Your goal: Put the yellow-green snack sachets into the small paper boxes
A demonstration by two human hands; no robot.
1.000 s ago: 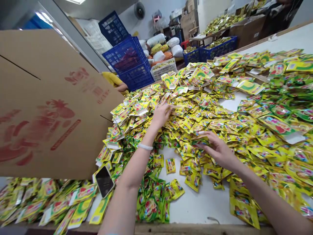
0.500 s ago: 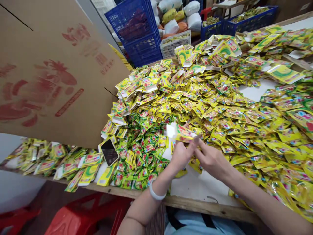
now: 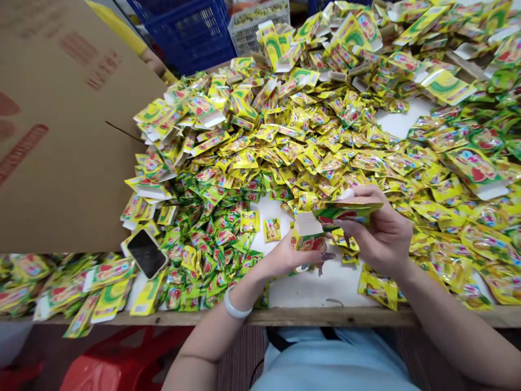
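My left hand (image 3: pixel 291 254) is closed round a small yellow printed carton (image 3: pixel 308 233) whose open white end faces up. Beside it, my right hand (image 3: pixel 386 233) pinches candy packets (image 3: pixel 345 214), green and yellow, held flat at the carton's mouth. How many packets are in the fingers I cannot make out. Under and left of my hands lies a pile of small green packets (image 3: pixel 220 239). Yellow packets (image 3: pixel 309 155) are heaped behind and to the right. A single yellow packet (image 3: pixel 272 230) lies on the white tabletop near my left hand.
A large brown cardboard box (image 3: pixel 77 179) stands at the left, with a person's yellow sleeve and hand (image 3: pixel 152 62) behind it. A phone (image 3: pixel 147 253) lies by the green packets. Blue crates (image 3: pixel 191 35) and a white crate (image 3: pixel 258 24) stand beyond. A red stool (image 3: pixel 109 366) is below the wooden edge.
My right hand has moved away from the carton and now holds packets at its opening. The carton has turned in my left hand, open end up. The view has shifted right and down.
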